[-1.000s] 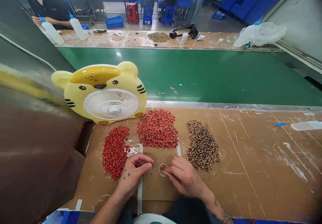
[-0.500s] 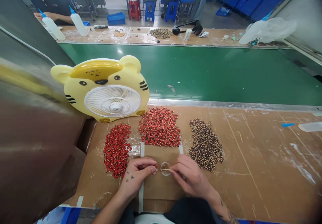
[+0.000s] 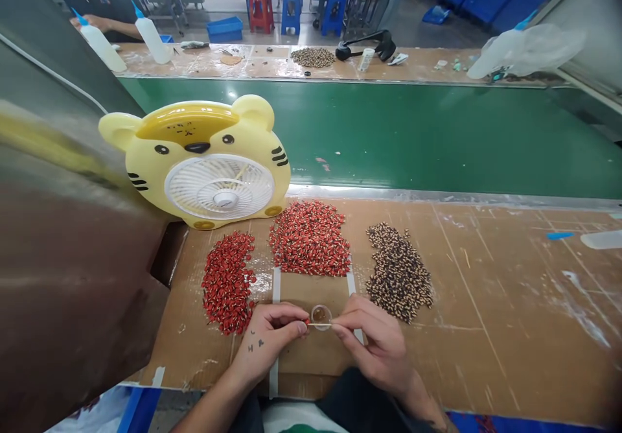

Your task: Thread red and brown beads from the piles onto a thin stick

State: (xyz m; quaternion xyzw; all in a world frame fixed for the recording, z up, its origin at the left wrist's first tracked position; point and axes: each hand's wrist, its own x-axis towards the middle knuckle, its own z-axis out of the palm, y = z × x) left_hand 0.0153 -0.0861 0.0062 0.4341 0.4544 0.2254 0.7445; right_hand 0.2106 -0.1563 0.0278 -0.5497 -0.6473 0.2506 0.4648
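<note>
My left hand (image 3: 269, 341) pinches a small red piece (image 3: 306, 321) between thumb and fingers. My right hand (image 3: 376, 340) pinches a thin stick (image 3: 319, 324) whose tip touches that red piece, just above a small clear round cup (image 3: 321, 316) on the brown cardboard table (image 3: 486, 303). A pile of red pieces (image 3: 228, 282) lies left of my left hand. A second red pile (image 3: 310, 238) lies just beyond the cup. A dark speckled pile (image 3: 399, 273) lies right of my right hand.
A yellow tiger-shaped fan (image 3: 204, 161) stands at the back left of the table. Beyond it runs a green conveyor belt (image 3: 413, 135). A far bench (image 3: 272, 63) holds squeeze bottles (image 3: 150, 34), another dark pile and a plastic bag (image 3: 527, 50). Another person's arm (image 3: 111, 26) rests there.
My right hand has drawn the stick out of the cup and brought its tip to the red piece in my left hand. The view has tilted slightly.
</note>
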